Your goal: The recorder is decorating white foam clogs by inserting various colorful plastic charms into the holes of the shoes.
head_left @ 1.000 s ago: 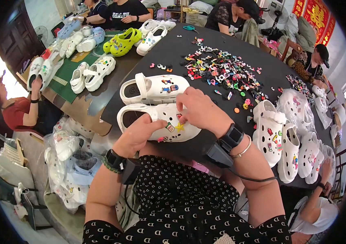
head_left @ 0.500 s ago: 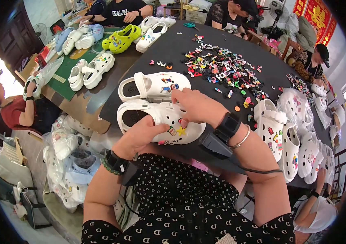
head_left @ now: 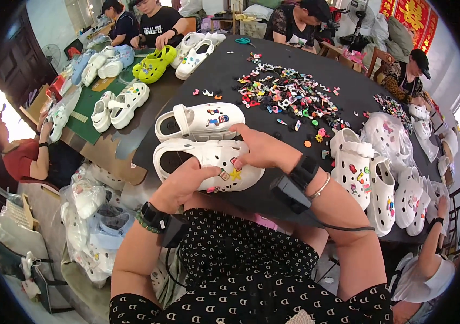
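Note:
A white clog (head_left: pixel 213 153) lies sideways in front of me at the table's near edge, its toe to the right. My left hand (head_left: pixel 186 181) is closed on its near side, thumb on the upper beside a small square charm (head_left: pixel 224 174). My right hand (head_left: pixel 262 147) grips the toe from the far side. Its thumb presses at a red charm (head_left: pixel 235 161), next to a yellow star charm (head_left: pixel 236 175). Just beyond lies a second white clog (head_left: pixel 213 118) with colourful figure charms. The right fingertips are near its toe; whether they touch it is unclear.
Loose charms (head_left: pixel 289 89) are heaped on the black table (head_left: pixel 203 81). Several white clogs (head_left: pixel 352 167) stand at the right, some in clear plastic. Bagged clogs (head_left: pixel 89 227) are piled low on the left. Co-workers sit around, one at a lime clog (head_left: pixel 155 66). Teal scissors (head_left: pixel 244 41) lie far back.
My right thumb has shifted slightly on the toe, and the red charm shows more. Both hands keep their grip. The whole view has tilted a little; a co-worker has turned the lime clogs.

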`<action>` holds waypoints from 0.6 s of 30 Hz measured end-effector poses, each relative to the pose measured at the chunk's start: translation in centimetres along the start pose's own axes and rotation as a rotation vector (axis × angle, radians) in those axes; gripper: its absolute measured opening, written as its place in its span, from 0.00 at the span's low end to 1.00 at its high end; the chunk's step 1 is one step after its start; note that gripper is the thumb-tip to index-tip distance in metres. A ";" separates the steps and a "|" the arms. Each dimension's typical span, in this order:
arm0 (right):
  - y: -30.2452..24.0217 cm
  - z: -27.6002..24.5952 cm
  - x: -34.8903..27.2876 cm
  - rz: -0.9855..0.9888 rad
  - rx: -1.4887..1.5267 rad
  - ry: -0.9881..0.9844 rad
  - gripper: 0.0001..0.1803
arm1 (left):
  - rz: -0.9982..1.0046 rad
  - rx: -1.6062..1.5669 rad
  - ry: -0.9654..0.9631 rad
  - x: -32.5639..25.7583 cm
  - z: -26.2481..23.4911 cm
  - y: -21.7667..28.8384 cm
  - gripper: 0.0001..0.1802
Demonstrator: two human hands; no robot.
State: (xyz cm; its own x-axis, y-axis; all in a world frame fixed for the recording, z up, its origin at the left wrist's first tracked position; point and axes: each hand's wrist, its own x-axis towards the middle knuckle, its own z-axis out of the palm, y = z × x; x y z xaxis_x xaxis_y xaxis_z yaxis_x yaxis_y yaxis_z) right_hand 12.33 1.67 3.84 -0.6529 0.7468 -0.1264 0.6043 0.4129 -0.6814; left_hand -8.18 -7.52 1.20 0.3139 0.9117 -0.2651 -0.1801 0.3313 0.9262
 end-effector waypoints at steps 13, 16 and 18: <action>-1.4 2.6 -1.6 0.135 -0.126 0.183 0.34 | 0.056 0.089 0.062 -1.2 1.8 0.0 0.28; -0.4 2.4 -1.5 0.089 -0.095 0.207 0.33 | 0.120 0.125 0.065 -0.7 0.9 -0.2 0.27; 1.2 1.8 -1.1 0.033 0.242 0.027 0.41 | 0.135 0.061 0.101 -0.2 0.4 0.4 0.27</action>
State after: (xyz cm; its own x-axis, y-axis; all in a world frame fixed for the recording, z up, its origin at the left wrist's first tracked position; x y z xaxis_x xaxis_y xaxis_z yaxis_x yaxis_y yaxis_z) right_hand 12.92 0.43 1.89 -0.6202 0.7728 -0.1349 0.4964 0.2535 -0.8302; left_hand -7.94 -7.68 1.70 0.1951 0.9677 -0.1597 -0.1563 0.1914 0.9690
